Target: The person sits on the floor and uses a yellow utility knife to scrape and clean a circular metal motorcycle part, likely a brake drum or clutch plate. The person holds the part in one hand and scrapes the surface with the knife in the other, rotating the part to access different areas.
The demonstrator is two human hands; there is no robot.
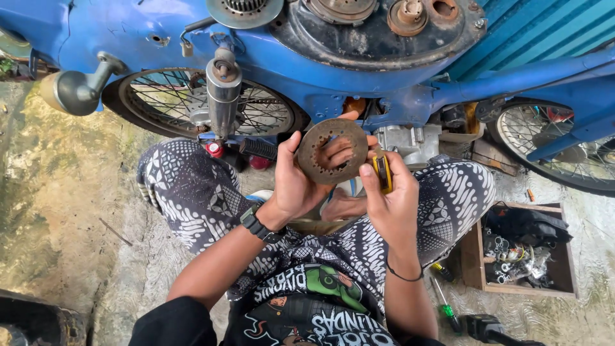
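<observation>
My left hand (296, 184) holds a rusty brown ring-shaped disc (318, 151) upright, fingers reaching through its toothed centre hole. Beside the disc's right edge, my right hand (391, 204) grips a small yellow-and-black tool (383, 172). Both hands are raised in front of a blue motorcycle (320, 57) lying on its side, whose open round engine housing (378, 32) faces up. I sit cross-legged in black-and-white patterned trousers (192, 186).
A wooden box (477, 256) of metal parts and a dark cloth sits at the right. Green-handled screwdrivers (446, 307) lie beside my right knee. Spoked wheels (166, 96) are at left and far right. A chrome shock absorber (223, 96) hangs ahead. The floor is wet concrete.
</observation>
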